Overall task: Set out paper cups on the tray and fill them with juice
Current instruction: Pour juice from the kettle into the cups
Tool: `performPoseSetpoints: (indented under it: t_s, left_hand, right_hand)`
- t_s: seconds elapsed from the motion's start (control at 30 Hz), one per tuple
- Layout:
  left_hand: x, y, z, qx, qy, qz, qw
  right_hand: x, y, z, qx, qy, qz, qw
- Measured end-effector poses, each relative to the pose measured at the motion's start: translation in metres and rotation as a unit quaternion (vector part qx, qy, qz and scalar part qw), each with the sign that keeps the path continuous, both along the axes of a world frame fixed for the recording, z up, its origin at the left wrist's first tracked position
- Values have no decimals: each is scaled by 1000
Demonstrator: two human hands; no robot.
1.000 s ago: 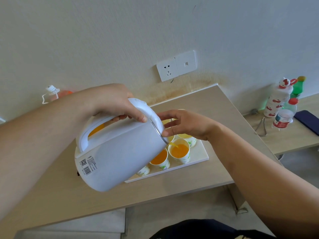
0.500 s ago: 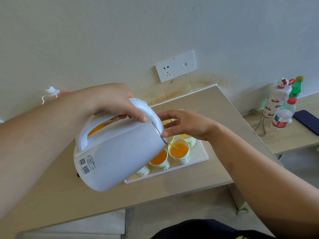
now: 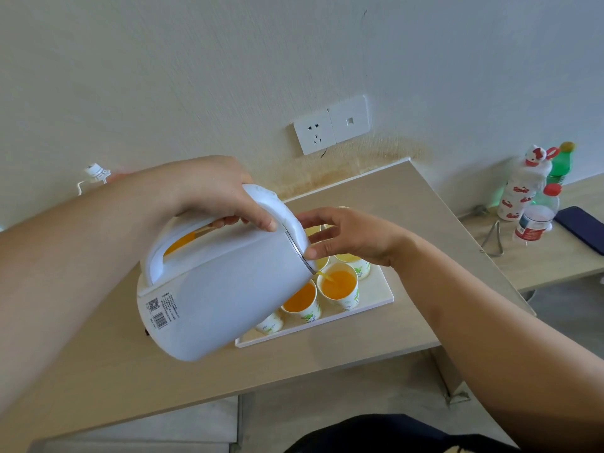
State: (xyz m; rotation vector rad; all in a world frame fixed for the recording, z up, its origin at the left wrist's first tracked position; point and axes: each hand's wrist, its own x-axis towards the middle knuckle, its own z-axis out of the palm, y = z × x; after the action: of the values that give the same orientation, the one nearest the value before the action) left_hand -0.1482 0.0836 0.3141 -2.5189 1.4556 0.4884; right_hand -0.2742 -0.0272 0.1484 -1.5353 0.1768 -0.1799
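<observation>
A: While juice [image 3: 324, 274] runs from the spout [image 3: 313, 270], where does it land?

B: It lands in the paper cup [image 3: 338, 286] at the near right of the tray [image 3: 376, 291]. The level there looks close to the rim. The neighbouring cup [image 3: 300, 300] to its left is already full of orange, and a back-row cup [image 3: 358, 262] shows juice too. One more cup [image 3: 269, 323] peeks from under the jug, and whether it is filled cannot be told.

A: Why are they packed so tightly?

B: Probably so the spout needs only a small shift from one to the next. Any drips then fall on the tray rather than the table [image 3: 425, 223].

A: And the jug?

B: A white kettle-style jug [image 3: 222, 289] hangs tilted above the tray, its spout low over the cup to shorten the fall. The left hand [image 3: 209, 191] is wrapped round the handle [image 3: 157, 256] and carries the weight, thumb lying on the lid [image 3: 287, 217]. The right hand [image 3: 349, 237] has its fingers loosely extended with the tips against the lid's edge, likely to steady the lid and fine-tune the tilt.

A: What is the risk?

B: Overfilling, judging by the level. Easing the tilt back soon seems wise.

A: Anything else about?

B: Bottles [image 3: 536, 210] stand on a side table [image 3: 555, 256], well apart, and a wall socket [image 3: 315, 132] sits above the table.
</observation>
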Motion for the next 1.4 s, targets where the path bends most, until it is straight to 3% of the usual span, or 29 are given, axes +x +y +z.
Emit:
performPoseSetpoints:
  t_s: [1.4]
  left_hand:
    - [9, -9, -8, 1, 25, 7, 1000]
  right_hand:
    - [2, -7, -9, -1, 0, 4, 1000]
